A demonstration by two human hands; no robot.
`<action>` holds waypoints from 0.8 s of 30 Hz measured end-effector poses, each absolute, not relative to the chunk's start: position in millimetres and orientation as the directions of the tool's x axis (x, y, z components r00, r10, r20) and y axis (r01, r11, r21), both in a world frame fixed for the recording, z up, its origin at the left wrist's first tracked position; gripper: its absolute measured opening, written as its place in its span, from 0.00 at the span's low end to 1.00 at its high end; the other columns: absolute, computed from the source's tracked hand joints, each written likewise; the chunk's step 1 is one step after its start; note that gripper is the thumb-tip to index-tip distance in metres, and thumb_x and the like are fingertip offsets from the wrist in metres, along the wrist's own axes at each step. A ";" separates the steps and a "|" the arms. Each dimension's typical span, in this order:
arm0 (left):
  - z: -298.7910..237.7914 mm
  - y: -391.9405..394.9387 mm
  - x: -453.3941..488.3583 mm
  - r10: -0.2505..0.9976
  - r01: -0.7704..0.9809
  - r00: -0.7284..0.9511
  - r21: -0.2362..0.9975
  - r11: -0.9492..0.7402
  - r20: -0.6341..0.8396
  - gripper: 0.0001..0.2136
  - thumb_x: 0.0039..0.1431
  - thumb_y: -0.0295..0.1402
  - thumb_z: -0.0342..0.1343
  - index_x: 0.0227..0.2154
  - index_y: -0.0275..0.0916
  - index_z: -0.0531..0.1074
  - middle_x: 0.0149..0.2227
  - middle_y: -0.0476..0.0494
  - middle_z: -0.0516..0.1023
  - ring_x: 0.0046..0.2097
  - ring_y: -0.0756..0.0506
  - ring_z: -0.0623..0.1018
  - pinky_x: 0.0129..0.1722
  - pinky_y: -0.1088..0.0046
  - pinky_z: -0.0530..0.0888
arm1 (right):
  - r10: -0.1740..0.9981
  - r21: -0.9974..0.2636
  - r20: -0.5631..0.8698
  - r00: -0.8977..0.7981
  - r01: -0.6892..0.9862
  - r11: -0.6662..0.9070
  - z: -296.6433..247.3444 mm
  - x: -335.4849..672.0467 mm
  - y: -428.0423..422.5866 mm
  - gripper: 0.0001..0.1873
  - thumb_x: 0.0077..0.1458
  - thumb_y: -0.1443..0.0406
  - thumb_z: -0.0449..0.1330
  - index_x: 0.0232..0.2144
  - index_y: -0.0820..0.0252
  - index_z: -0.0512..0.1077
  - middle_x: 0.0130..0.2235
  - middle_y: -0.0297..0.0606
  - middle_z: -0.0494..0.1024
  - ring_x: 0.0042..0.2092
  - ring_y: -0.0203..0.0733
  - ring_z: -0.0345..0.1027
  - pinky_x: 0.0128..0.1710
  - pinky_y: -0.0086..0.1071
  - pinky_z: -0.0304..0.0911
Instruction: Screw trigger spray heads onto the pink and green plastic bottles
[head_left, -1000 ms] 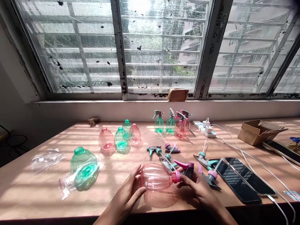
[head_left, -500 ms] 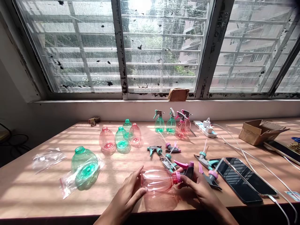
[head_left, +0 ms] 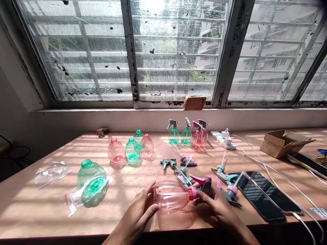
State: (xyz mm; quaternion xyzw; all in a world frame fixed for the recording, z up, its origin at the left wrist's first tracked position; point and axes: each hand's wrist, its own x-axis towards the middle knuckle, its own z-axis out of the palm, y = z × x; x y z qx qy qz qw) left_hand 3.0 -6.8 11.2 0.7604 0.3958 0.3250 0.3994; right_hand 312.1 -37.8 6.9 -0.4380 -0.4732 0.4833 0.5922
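Note:
A clear pink spray bottle (head_left: 172, 196) lies on its side in the air just above the table's front edge, its neck to the right. My left hand (head_left: 141, 207) is closed around its base. At the neck, my right hand (head_left: 212, 200) grips the pink collar of the trigger spray head (head_left: 203, 183), which sits on the bottle's mouth. Just beyond the bottle lie loose spray heads, among them a green-and-grey one (head_left: 168, 164) and a pink-collared one (head_left: 231, 194) right of my right hand.
Several open bottles, such as a green one (head_left: 92, 180) beside a plastic bag (head_left: 74, 200), stand left. Assembled spray bottles (head_left: 173, 133) stand at the back. Two phones (head_left: 263, 194), a power strip (head_left: 223, 140), white cables and a cardboard box (head_left: 282, 144) occupy the right.

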 end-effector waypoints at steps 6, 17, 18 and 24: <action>16.1 -7.9 7.6 0.827 0.260 0.510 0.874 -0.411 0.237 0.35 0.64 0.41 0.63 0.70 0.52 0.52 0.65 0.39 0.71 0.62 0.36 0.74 0.64 0.59 0.71 | 0.994 -0.985 0.024 0.111 -0.170 0.042 9.5 309.5 -38.6 0.24 0.48 0.47 0.74 0.38 0.59 0.80 0.32 0.38 0.83 0.30 0.44 0.76 0.30 0.35 0.73; 8.3 -3.0 5.9 0.807 0.308 0.525 0.824 -0.476 0.270 0.34 0.68 0.44 0.58 0.71 0.53 0.48 0.69 0.39 0.65 0.66 0.35 0.71 0.64 0.59 0.70 | 0.995 -0.990 0.066 0.071 -0.123 0.075 10.1 311.2 -38.0 0.25 0.47 0.46 0.73 0.37 0.59 0.81 0.30 0.40 0.84 0.28 0.44 0.77 0.32 0.36 0.73; 8.2 -3.4 5.1 0.827 0.315 0.506 0.841 -0.440 0.244 0.32 0.70 0.46 0.54 0.71 0.53 0.48 0.70 0.40 0.65 0.66 0.35 0.70 0.65 0.59 0.70 | 0.995 -0.990 0.069 0.066 -0.120 0.077 9.2 311.5 -37.6 0.25 0.47 0.46 0.73 0.37 0.60 0.81 0.31 0.40 0.85 0.29 0.45 0.77 0.32 0.36 0.73; 1.4 -2.6 0.3 0.863 0.362 0.471 0.852 -0.377 0.181 0.33 0.70 0.52 0.49 0.72 0.52 0.48 0.72 0.37 0.60 0.70 0.33 0.65 0.67 0.52 0.65 | 0.993 -0.984 0.103 0.050 -0.140 0.109 5.9 313.2 -37.2 0.25 0.47 0.46 0.73 0.38 0.59 0.80 0.37 0.44 0.86 0.29 0.45 0.78 0.32 0.38 0.74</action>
